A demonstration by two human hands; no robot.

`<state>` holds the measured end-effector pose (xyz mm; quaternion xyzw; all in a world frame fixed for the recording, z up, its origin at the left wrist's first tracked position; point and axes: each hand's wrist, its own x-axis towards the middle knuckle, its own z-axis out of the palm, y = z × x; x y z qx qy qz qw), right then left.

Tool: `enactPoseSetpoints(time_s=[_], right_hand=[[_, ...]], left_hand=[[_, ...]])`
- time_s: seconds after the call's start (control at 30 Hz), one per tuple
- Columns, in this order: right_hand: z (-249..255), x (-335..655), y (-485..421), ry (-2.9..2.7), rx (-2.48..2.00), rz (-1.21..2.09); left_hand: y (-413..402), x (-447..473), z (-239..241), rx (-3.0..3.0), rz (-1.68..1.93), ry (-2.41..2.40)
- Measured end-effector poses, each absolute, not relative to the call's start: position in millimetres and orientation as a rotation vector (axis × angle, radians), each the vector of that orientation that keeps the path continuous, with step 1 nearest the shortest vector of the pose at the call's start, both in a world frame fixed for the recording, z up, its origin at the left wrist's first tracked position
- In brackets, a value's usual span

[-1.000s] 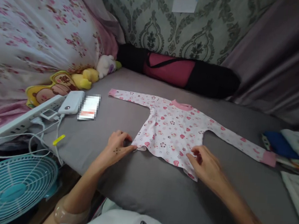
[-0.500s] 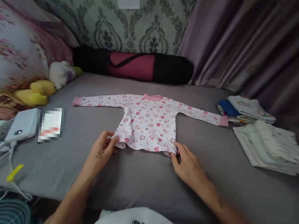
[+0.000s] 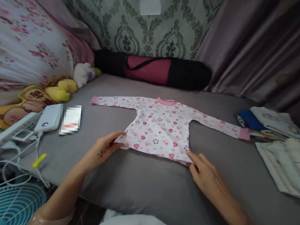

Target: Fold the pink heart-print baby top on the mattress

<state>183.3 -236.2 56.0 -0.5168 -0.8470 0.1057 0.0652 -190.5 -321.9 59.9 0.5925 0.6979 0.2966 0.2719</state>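
A small long-sleeved shirt (image 3: 161,127), white with pink hearts and flowers, lies spread on a grey sheet, its pink collar at the far side and both sleeves stretched outward. My left hand (image 3: 104,149) pinches the left corner of the hem between thumb and fingers. At the opposite hem corner, my right hand (image 3: 204,171) has its fingers closed on the fabric. The hem is drawn out wide between the two hands. The right pink cuff reaches close to a stack of folded clothes (image 3: 277,123).
Folded pale cloths (image 3: 289,166) lie at the right. A black and maroon bag (image 3: 148,69) lies along the wall. At the left are plush toys (image 3: 83,74), a white power bank (image 3: 49,117), a power strip (image 3: 8,135) with cables, and a blue fan (image 3: 8,203) below the bed edge.
The view has turned to the left, so everything sits further right. My hands have pulled the hem corners outward, and the hem is straighter and wider.
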Motion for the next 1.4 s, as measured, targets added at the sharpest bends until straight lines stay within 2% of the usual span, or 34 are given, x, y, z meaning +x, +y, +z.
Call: enactPoseSetpoints(time_s=[0.17, 0.3, 0.47, 0.57, 0.77, 1.0, 1.27, 1.4], right_hand=[[61.6, 189.5, -228.8, -2.738, -1.590, 0.265], [101.4, 178.8, -210.5, -3.019, -1.575, 0.289], [143.5, 84.8, -161.3, -3.082, -1.234, 0.274], [130.1, 1.0, -124.1, -2.988, -1.051, 0.368], [79.6, -110.7, -83.3, -2.897, -1.170, 0.357], [55.5, -124.6, -79.4, -2.830, -1.210, 0.341], [20.7, -120.4, -72.3, -2.171, -1.228, 0.691], [8.0, -119.8, -70.6, -2.104, -1.140, 0.766]], left_hand=[[-324.6, -201.9, 58.8, 1.796, 0.610, 1.776], [-324.0, -195.8, 67.5, 1.800, 0.601, 1.729], [-314.1, -185.0, 72.2, 1.381, 0.756, 1.873], [-302.3, -179.9, 67.3, 1.222, 0.798, 2.046], [-291.6, -175.5, 65.5, 1.135, 0.787, 2.105], [-290.3, -177.8, 64.0, 1.106, 0.736, 2.061], [-289.1, -181.3, 72.7, 1.132, 0.694, 2.148], [-289.6, -183.9, 70.4, 1.101, 0.713, 2.159]])
